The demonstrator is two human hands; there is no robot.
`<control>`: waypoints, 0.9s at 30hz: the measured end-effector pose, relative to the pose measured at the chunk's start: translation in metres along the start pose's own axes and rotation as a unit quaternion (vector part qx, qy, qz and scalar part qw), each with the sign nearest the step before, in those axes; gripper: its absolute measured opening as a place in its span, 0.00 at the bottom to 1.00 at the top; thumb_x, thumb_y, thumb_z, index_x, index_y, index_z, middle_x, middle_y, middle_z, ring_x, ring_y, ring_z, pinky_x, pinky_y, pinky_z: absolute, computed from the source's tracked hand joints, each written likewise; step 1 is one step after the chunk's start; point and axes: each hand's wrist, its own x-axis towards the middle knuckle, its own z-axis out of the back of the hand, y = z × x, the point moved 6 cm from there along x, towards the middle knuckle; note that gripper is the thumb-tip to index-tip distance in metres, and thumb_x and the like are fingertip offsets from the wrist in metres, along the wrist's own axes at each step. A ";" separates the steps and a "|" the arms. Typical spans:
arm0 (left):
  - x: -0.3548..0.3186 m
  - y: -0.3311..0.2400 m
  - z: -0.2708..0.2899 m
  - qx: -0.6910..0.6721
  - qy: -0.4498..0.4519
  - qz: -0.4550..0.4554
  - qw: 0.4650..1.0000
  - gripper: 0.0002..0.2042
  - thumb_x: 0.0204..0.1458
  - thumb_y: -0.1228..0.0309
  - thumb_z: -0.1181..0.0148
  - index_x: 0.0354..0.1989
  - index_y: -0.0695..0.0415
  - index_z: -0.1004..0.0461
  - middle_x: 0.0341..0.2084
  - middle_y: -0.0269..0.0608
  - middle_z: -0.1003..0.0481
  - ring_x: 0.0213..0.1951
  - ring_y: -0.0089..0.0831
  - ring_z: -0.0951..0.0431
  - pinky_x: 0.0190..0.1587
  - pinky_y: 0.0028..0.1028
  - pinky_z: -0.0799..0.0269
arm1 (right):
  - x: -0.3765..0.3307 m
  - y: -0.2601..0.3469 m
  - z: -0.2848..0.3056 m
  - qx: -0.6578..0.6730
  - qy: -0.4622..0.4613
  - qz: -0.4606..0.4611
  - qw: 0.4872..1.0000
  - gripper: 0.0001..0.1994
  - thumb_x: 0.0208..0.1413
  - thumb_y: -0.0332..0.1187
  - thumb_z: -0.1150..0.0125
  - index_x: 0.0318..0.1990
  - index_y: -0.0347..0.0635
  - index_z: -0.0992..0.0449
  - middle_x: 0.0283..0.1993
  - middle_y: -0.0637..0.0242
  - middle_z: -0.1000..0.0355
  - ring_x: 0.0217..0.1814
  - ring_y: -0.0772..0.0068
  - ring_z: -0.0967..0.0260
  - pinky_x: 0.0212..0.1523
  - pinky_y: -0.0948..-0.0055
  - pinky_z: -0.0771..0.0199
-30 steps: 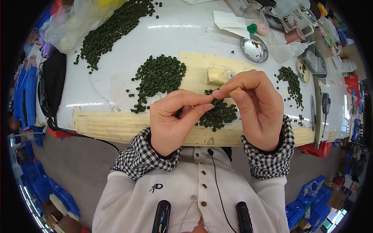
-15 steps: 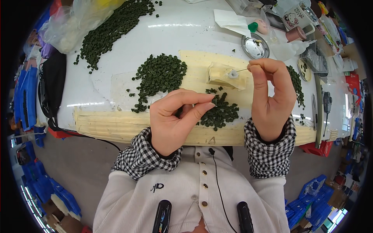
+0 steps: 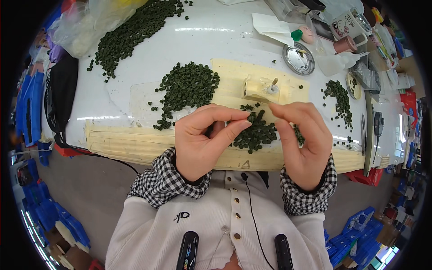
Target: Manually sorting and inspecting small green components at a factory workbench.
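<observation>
from where i'm standing, both bare hands are up over the near edge of the white tabletop (image 3: 225, 47). the left hand (image 3: 198, 141) is pinched narrow, index finger and thumb meeting at the tips; i can't tell whether anything sits between them. the right hand (image 3: 306, 146) is parted, with a gap between thumb and index finger and nothing that i can make out in it. the small heap of dark green cap-shaped pieces (image 3: 254, 137) lies between and just beyond the hands, and a few more pieces show by the right fingers. behind it stands a cream block (image 3: 254, 89) bearing a little white cup (image 3: 272, 89) with a short stick (image 3: 275, 82) upright in it. a larger green heap (image 3: 189, 85) spreads to the left, and a round metal lid (image 3: 298, 60) lies farther off to the right.
</observation>
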 end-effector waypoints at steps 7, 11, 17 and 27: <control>0.000 0.000 -0.001 0.011 0.012 -0.011 1.000 0.06 0.49 0.84 0.37 0.36 0.65 0.22 0.28 0.35 0.25 0.27 0.16 0.32 0.29 0.16 0.38 | -0.019 -0.008 -0.022 0.106 0.037 -0.009 0.994 0.17 0.50 0.19 0.39 0.49 0.36 0.22 0.38 0.59 0.27 0.35 0.67 0.29 0.36 0.76 0.29; 0.000 0.005 0.000 -0.001 -0.006 -0.045 0.999 0.08 0.48 0.80 0.33 0.37 0.61 0.19 0.29 0.34 0.23 0.22 0.12 0.37 0.23 0.15 0.44 | -0.018 -0.008 -0.023 0.105 0.055 0.005 0.993 0.17 0.50 0.19 0.38 0.50 0.36 0.22 0.38 0.59 0.27 0.35 0.67 0.30 0.35 0.76 0.29; 0.000 0.008 0.000 -0.028 -0.011 -0.030 0.999 0.07 0.48 0.81 0.34 0.36 0.62 0.19 0.29 0.35 0.22 0.23 0.12 0.34 0.25 0.15 0.41 | -0.018 -0.010 -0.027 0.107 0.065 0.046 0.991 0.18 0.49 0.18 0.37 0.50 0.36 0.22 0.38 0.61 0.27 0.34 0.68 0.30 0.34 0.76 0.30; 0.000 0.008 -0.001 -0.036 -0.003 -0.026 0.999 0.07 0.48 0.80 0.34 0.37 0.62 0.19 0.29 0.34 0.22 0.23 0.12 0.35 0.25 0.15 0.42 | -0.020 -0.014 -0.027 0.140 0.065 0.024 0.988 0.17 0.51 0.18 0.38 0.50 0.36 0.23 0.39 0.61 0.27 0.34 0.71 0.30 0.33 0.78 0.30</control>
